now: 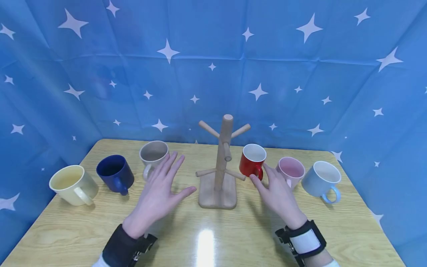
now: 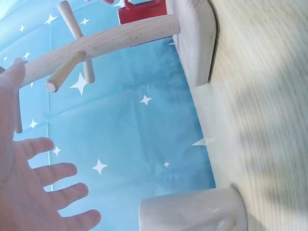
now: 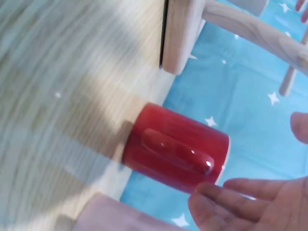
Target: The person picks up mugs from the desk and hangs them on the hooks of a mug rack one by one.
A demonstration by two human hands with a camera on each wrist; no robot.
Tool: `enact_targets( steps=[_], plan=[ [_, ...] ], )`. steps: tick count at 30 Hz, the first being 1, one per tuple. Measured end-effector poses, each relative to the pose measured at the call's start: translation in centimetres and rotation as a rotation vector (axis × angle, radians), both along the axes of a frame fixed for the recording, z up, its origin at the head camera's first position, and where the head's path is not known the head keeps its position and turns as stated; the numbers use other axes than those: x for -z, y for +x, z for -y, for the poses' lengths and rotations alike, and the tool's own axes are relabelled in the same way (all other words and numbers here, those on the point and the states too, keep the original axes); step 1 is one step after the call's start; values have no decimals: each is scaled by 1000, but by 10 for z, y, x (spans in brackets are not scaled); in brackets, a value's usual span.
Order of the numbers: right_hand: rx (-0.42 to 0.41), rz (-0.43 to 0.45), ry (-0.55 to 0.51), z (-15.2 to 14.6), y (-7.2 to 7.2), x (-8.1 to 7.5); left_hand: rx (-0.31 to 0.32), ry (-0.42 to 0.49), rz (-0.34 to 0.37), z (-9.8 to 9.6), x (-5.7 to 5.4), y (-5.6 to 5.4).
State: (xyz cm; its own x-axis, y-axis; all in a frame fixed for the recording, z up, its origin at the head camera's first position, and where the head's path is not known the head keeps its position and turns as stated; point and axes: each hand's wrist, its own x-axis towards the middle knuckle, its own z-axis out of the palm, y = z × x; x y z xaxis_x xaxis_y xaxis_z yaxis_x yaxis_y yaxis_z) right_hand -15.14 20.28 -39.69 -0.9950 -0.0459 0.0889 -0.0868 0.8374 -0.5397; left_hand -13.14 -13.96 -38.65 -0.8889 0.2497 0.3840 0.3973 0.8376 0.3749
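A wooden mug tree [image 1: 219, 163] stands upright mid-table, its pegs bare. My left hand [image 1: 160, 189] is held with fingers spread, left of the tree and in front of the grey mug [image 1: 154, 152]; it holds nothing. On the other side, my right hand [image 1: 276, 193] reaches to the red mug [image 1: 251, 163], its thumb and fingers apart. In the right wrist view its fingertips [image 3: 202, 204] are at the rim of the red mug [image 3: 173, 147]; whether they touch is hard to tell. The pink mug [image 1: 291, 168] sits right of this hand, partly hidden by it.
A cream mug [image 1: 68, 181] and a dark blue mug [image 1: 113, 174] stand at the left of the wooden table [image 1: 180, 237]. The light blue mug [image 1: 317, 181] is at the far right. A blue curtain with white stars [image 1: 207, 85] hangs behind the table.
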Motion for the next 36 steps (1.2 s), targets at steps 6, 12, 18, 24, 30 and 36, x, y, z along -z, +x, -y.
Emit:
enact_targets(
  steps=[6,12,18,24,30,36],
  plan=[
    [19,43,-33,1,-6,4,16,37,1,-4,1,-1],
    [35,66,-68,1,-16,9,15,49,5,-6,0,-1],
    [68,93,-115,1,-20,14,19,46,4,-7,-1,0],
    [86,64,-122,2,-29,19,14,93,3,-9,-3,-2],
    [92,64,-156,2,-34,24,6,164,42,-15,-6,-3],
    [100,69,-181,1,-38,30,0,215,67,-17,-5,-2]
  ],
)
